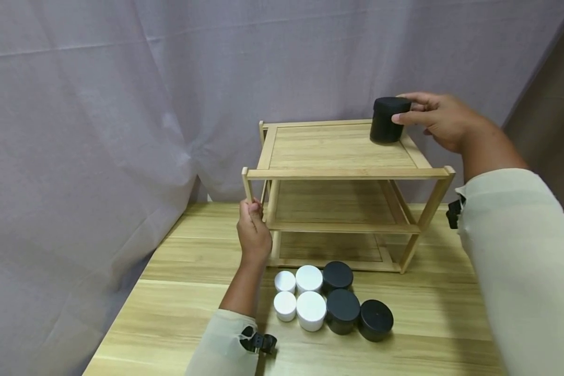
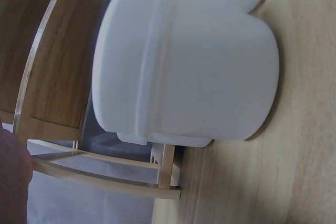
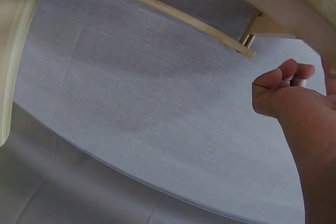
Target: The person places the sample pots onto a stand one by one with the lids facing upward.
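Note:
A three-tier wooden shelf rack [image 1: 329,173] stands on the table. My right hand [image 1: 444,120] pinches a lidded black jar [image 1: 386,122] between thumb and fingers at the back right of the top tier. The jar is upright; whether its base touches the board I cannot tell. In the right wrist view that hand [image 3: 299,100] shows curled fingers, but the jar is out of sight. My left hand [image 1: 254,230] grips the rack's front left post below the top tier. Close to the left wrist camera is a white jar [image 2: 210,72].
In front of the rack, several white jars [image 1: 312,312] stand in pairs, beside three black jars [image 1: 342,312]. Grey cloth [image 1: 122,104] hangs behind and to the left of the wooden table [image 1: 178,292].

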{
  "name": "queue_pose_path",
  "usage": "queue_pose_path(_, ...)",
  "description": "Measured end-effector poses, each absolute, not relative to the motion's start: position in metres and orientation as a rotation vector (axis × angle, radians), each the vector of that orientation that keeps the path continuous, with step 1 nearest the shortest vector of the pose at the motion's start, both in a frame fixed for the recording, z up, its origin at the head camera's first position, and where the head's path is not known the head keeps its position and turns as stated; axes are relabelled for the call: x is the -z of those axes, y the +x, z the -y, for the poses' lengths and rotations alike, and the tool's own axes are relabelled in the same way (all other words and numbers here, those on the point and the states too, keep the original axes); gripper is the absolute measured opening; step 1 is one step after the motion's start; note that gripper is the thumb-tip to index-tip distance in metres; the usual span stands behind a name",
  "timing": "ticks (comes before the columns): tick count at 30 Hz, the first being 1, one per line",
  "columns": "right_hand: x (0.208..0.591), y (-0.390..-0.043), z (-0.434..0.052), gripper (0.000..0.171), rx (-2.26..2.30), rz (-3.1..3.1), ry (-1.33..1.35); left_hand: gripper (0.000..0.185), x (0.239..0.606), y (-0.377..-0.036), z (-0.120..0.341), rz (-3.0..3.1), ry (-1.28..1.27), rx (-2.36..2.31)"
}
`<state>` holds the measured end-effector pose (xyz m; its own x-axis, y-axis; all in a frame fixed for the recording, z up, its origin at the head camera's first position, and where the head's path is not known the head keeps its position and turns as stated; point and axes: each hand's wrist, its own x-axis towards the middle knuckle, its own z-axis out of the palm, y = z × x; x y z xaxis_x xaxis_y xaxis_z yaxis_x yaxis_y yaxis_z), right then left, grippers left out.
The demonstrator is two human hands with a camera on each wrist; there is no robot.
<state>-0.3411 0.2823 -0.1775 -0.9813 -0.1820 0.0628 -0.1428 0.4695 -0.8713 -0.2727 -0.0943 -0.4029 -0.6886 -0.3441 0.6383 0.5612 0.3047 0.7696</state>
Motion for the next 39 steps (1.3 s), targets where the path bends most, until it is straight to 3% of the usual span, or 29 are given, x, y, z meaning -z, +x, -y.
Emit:
queue_pose_path(14,0.177,-0.343,-0.287,0.066,1.418,-2.689,-0.377,0.053,0.403,-0.274,0.093,1.797,-0.197,1.495)
queue_pose_path(22,0.174,-0.342,-0.288,0.087,1.356,-2.736,-0.372,0.045,0.403,-0.274,0.093,1.794,-0.193,1.498)
queue_pose_path(27,0.172,-0.339,-0.291,0.095,1.353,-2.723,-0.377,0.052,0.403,-0.274,0.094,1.799,-0.200,1.487)
queue_pose_path(31,0.170,-0.339,-0.294,0.095,1.381,-2.687,-0.391,0.057,0.403,-0.275,0.095,1.801,-0.207,1.473)
queue_pose_path(39,0.172,-0.338,-0.307,0.085,1.331,-2.647,-0.450,0.047,0.407,-0.273,0.094,1.829,-0.195,1.501)
